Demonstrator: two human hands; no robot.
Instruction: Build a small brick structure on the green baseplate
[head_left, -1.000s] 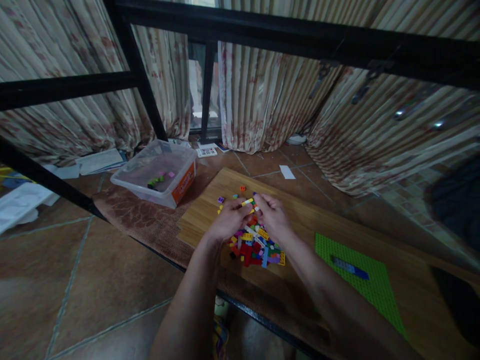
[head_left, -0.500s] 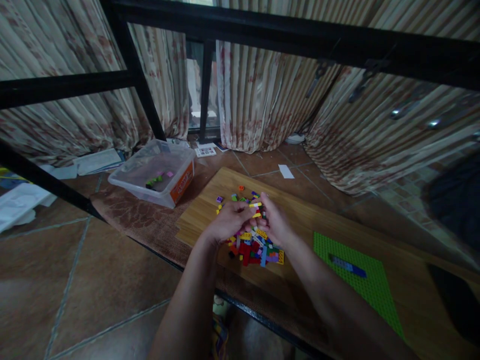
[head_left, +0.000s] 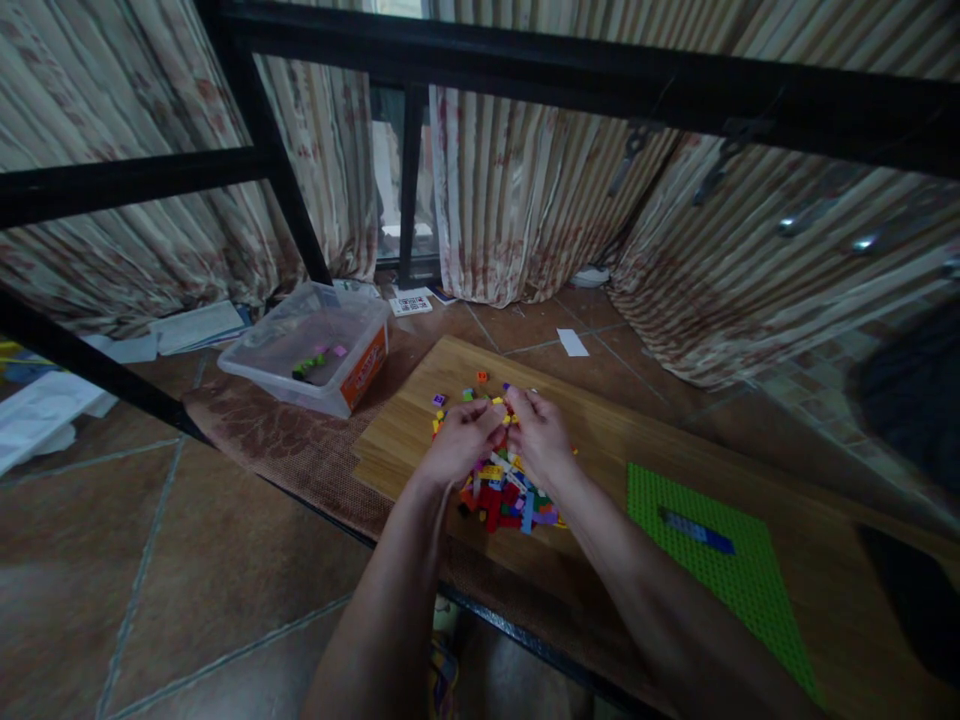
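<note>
— Where's your brick pile (head_left: pixel 510 495)?

— On the board (head_left: pixel 405 440), under your two hands. Your left hand (head_left: pixel 459 440) and right hand (head_left: pixel 538 430) meet at the pile's far edge, fingertips touching.

— And around you?

— The bin (head_left: pixel 311 345) sits on the mat (head_left: pixel 277 440) to your left, beyond the board's corner, with a few bricks in it. The baseplate (head_left: pixel 742 570) lies to your right on the board, a long brick (head_left: pixel 696 532) on it. Curtains (head_left: pixel 525 190) hang behind everything.

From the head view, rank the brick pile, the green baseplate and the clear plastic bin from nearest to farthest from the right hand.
1. Brick pile: directly under and just below the right hand.
2. Green baseplate: on the wooden board to the hand's right.
3. Clear plastic bin: off the board, far on the left.
</note>
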